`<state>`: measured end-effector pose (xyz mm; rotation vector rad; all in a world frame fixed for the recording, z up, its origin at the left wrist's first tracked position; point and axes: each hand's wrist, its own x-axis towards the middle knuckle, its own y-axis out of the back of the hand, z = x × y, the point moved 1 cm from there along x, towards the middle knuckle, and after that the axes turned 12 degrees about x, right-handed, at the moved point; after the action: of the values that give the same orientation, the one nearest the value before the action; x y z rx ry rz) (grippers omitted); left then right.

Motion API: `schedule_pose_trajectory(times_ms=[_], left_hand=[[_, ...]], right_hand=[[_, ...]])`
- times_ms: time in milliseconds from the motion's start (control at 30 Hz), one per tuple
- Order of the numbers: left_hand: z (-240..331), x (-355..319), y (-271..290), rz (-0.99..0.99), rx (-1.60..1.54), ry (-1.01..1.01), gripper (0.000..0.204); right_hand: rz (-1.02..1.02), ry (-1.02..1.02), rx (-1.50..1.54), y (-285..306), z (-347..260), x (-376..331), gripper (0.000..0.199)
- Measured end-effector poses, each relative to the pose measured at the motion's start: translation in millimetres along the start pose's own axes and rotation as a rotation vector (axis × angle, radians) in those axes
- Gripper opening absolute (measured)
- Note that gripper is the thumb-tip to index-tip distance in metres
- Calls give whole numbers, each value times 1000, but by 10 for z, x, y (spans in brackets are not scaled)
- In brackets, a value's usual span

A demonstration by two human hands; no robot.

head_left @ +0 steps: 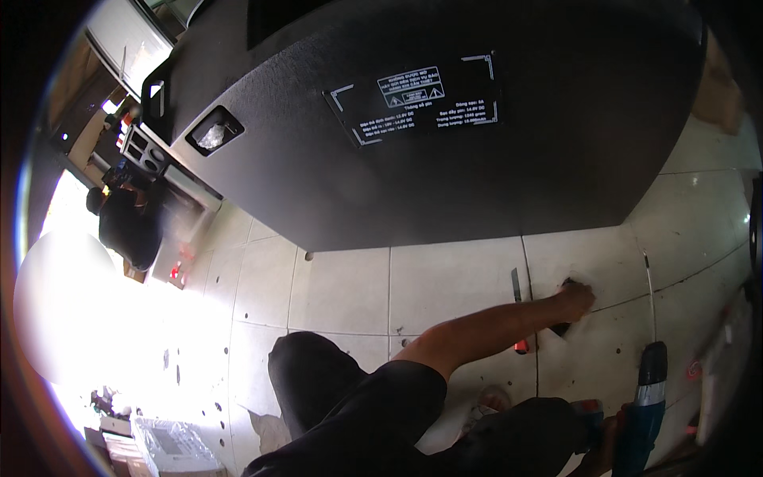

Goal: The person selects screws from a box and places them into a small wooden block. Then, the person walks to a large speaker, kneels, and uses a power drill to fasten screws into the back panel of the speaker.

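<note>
My left arm stretches across to the right, and my left hand (575, 302) is down at the tiled floor, closed on a small dark object (561, 327) that it mostly covers. Beside that hand lies a tool with a grey blade (516, 285) and a red handle (521, 347); my forearm crosses over its middle. At the lower right, my right hand (609, 439) grips a teal and black power drill (642, 413), its long thin bit (652, 306) pointing away from me. A large black cabinet (350, 191) with a printed label plate (413, 99) stands in front of me.
The cabinet's side recess (214, 131) contains something crumpled and shiny. Another person (127, 226) is bent over at the far left, near a cabinet with round holes (147, 155). A plastic-wrapped box (171, 445) sits at the lower left. Dark spots mark the tiles.
</note>
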<state>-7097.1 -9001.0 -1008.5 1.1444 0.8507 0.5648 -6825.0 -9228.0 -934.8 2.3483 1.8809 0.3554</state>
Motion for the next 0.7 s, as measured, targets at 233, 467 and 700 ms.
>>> schedule_pose_trajectory(times_ms=[233,467,700], left_hand=[[212,120,-548,138,138,202,19],[166,11,-808,28,-107,412,23],[207,-76,-703,149,-91,435,21]], right_hand=[[-33,-54,-36,269,297,146,49],[-78,-46,-68,266,320,111,49],[-54,-56,-130,328,416,48,49]])
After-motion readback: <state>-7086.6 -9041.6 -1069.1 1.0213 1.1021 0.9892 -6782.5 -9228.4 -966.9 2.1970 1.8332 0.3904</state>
